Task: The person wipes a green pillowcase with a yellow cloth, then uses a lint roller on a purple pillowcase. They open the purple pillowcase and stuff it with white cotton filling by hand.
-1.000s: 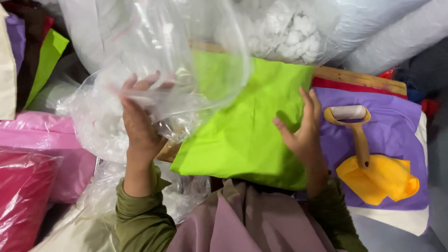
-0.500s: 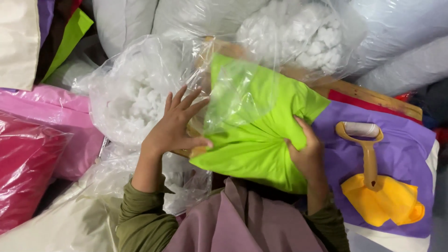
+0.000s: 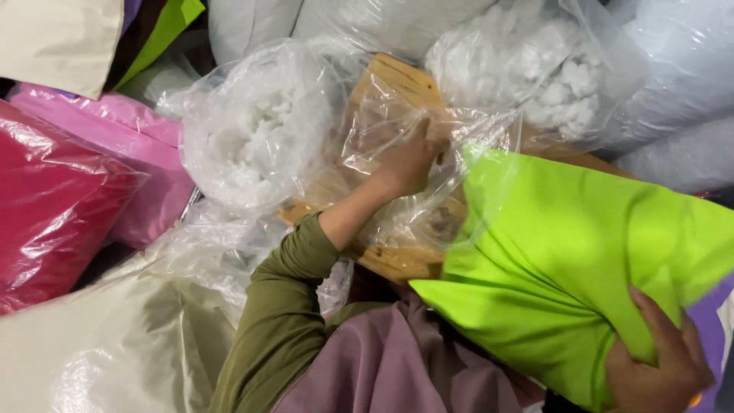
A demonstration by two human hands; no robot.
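Left hand: my left hand (image 3: 409,162) reaches forward, fingers curled into the mouth of a clear plastic bag (image 3: 397,164); it looks pinched on the film, though the sheen hides the fingertips.
Right hand: my right hand (image 3: 664,365) is clamped on the lower corner of the green pillow (image 3: 589,260), thumb and fingers pressed into the fabric.
Pillow position: low right of view, tilted, its upper left edge touching the bag's mouth; judged to be lined up with the opening.
Reason for grip: one hand spreads the film, the other steers the pillow by its corner, so each has a single job.
Work surface: a wooden board (image 3: 394,264) lies under the bag, mostly covered.
Left edge: a bag of white stuffing (image 3: 252,130) sits just beside my left wrist, touching the clear film.
Far edge: a second stuffing bag (image 3: 550,73) crowds the top right.
Far left: bagged red pillow (image 3: 53,199) and pink pillow (image 3: 130,145), well apart from both hands.
Open room: little; free space only directly over the board.
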